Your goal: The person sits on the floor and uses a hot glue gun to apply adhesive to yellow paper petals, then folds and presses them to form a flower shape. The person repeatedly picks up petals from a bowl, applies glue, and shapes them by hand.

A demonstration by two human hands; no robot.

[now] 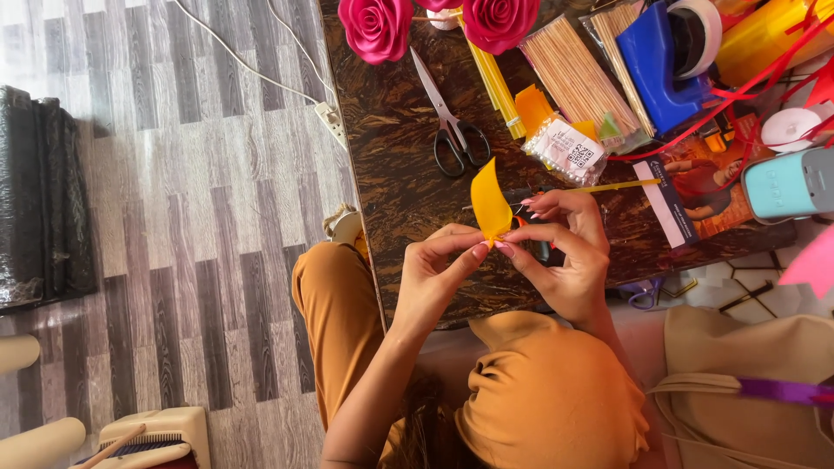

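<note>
Both hands are pinching the base of a yellow petal-shaped paper piece (490, 204) above the dark bench (395, 156): the left hand (439, 269) and right hand (565, 252) each have their grip clamped on it, with scissors (449, 122) lying just beyond.

Left hand (439, 269) and right hand (565, 252): both pinching the base of a curled yellow paper petal (489, 204) over the dark bench (391, 156). Lying beyond: black-handled scissors (447, 126), bundled wooden skewers (578, 78), two pink paper roses (375, 28), blue tape dispenser (665, 61).
</note>
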